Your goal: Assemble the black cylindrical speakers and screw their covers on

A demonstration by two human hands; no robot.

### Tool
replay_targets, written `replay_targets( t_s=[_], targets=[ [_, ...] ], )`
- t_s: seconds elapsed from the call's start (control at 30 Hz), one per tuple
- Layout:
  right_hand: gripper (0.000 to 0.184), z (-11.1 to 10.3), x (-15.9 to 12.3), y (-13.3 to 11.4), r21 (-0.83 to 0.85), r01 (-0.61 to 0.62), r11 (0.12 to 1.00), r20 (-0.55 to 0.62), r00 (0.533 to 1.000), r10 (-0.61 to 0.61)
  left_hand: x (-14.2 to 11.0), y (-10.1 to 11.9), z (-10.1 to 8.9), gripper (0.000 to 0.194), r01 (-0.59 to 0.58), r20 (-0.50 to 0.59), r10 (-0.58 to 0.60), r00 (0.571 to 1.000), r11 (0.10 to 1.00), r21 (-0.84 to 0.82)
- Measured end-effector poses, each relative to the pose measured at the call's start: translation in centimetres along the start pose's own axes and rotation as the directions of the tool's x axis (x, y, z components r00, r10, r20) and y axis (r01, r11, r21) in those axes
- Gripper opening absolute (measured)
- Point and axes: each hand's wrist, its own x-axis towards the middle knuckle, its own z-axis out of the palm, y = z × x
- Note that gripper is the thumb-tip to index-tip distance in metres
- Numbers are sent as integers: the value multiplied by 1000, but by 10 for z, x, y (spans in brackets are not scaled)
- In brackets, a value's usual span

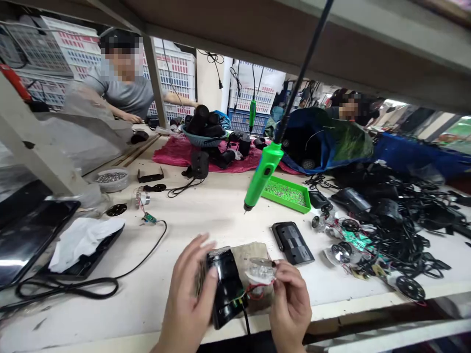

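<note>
My left hand (189, 294) is wrapped around a glossy black plastic housing (228, 279), thumb on its near face. A green circuit board edge and a black cord show at the housing's lower end. Between the fingertips of my right hand (290, 299) is a clear round part (260, 269) with red wires leading toward the housing. Both are above a greyish-brown pad (253, 250) at the table's front edge. Just beyond lies another black shell (292, 242). A green electric screwdriver (264, 171) hangs, tip down, above the table ahead of my hands.
A green tray (287, 194) of small screws stands behind the screwdriver. Black housings, cords and motor parts pile up at right (368, 235). At left are a bowl of small metal parts (111, 179), a white cloth (84, 240) and a coiled cord (69, 288). A co-worker (125, 93) sits across.
</note>
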Motion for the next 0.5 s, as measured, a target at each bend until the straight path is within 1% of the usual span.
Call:
replay_targets(
  t_s=[0.03, 0.07, 0.1, 0.13, 0.17, 0.2, 0.23, 0.27, 0.37, 0.5],
  targets=[
    [14, -1, -1, 0, 2, 31, 1000, -11, 999, -30, -1, 3, 1, 26, -80, 97, 73, 993, 994, 74],
    [15, -1, -2, 0, 2, 52, 999, -14, 999, -52, -2, 6, 2, 22, -125, 216, 96, 972, 984, 124],
    [16, -2, -3, 0, 0, 62, 998, -8, 998, -62, -2, 8, 4, 19, -143, 325, 87, 942, 978, 153],
    [16, -2, -3, 1, -5, 62, 998, 3, 998, -62, -2, 9, 6, 19, -141, 409, 61, 910, 976, 167],
    [16, -1, -3, 1, -11, 53, 999, 18, 998, -53, -1, 10, 8, 20, -122, 459, 30, 888, 977, 173],
    [15, -1, -2, 1, -20, 36, 999, 35, 999, -36, -1, 9, 10, 22, -90, 475, -4, 880, 980, 175],
    [14, 0, -1, 2, -29, 14, 999, 52, 999, -13, 0, 9, 12, 23, -56, 470, -34, 882, 983, 175],
    [13, 1, 1, 2, -38, -9, 999, 72, 997, 12, 1, 8, 13, 23, -20, 445, -59, 894, 985, 172],
    [11, 4, 3, 5, -57, -65, 996, 136, 988, 72, 3, 6, 13, 19, 62, 335, -110, 936, 987, 151],
    [13, 6, 3, 11, -78, -107, 991, 231, 965, 122, 0, 4, 13, 15, 59, 237, -87, 968, 991, 124]
  ],
)
